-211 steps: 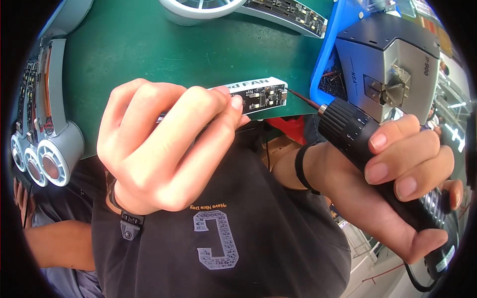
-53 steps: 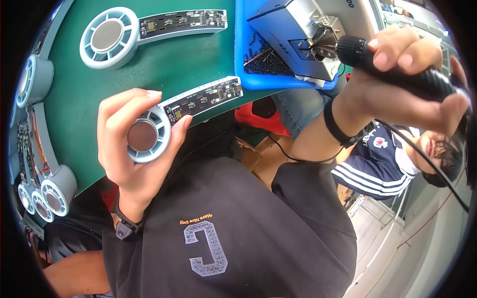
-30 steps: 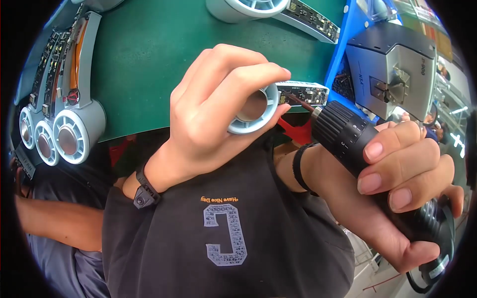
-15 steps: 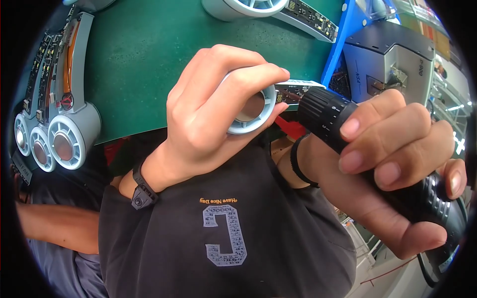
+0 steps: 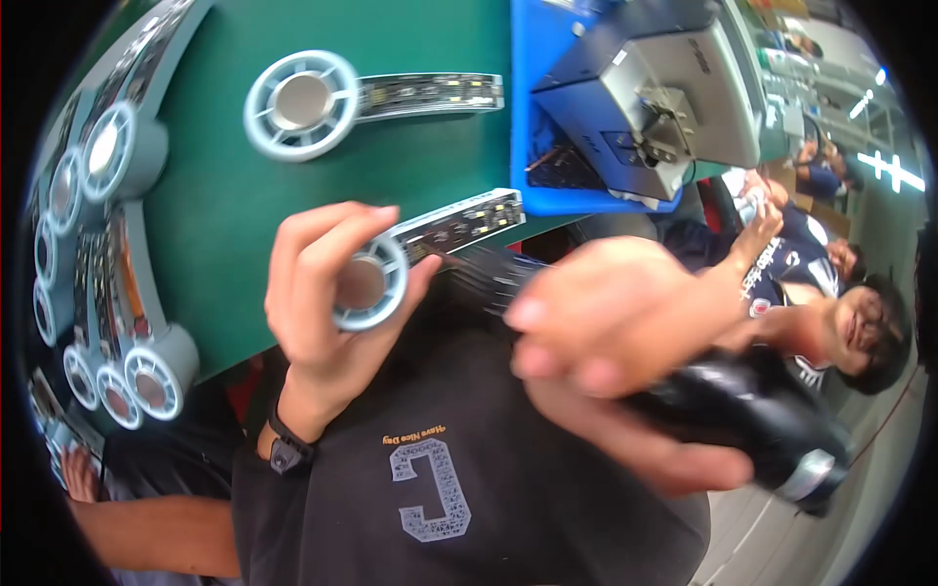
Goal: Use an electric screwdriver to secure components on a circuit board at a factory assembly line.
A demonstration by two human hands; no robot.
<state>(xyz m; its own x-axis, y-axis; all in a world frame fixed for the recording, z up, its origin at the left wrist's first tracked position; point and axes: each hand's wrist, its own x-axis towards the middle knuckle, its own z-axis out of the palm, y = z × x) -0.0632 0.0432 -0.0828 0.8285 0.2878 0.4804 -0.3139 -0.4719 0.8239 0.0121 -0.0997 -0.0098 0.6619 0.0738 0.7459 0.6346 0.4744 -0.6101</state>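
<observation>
My left hand [image 5: 311, 278], with a black band on its wrist, is wrapped round the spoked round end of a light-blue fan body [image 5: 376, 283]. A straight arm carrying a circuit board [image 5: 469, 223] reaches out from it to the right. My right hand [image 5: 606, 322] grips a black electric screwdriver [image 5: 752, 410]. The screwdriver's nose points left at the board, close to the fan's round end. Motion smears that hand and the tool's front, so I cannot tell whether the bit touches a screw.
Another fan body [image 5: 303, 101] lies on the green mat [image 5: 410, 39] beyond my left hand. Several more fan bodies [image 5: 151, 381] stand stacked at the left. To the right, a blue tray [image 5: 523, 127] holds a grey box-shaped machine [image 5: 635, 107]. Another person [image 5: 811, 303] is at the far right.
The view has shifted, showing more of the mat and the blue tray. The screwdriver has swung to a flatter angle, its nose still beside the board. Both hands keep their holds.
</observation>
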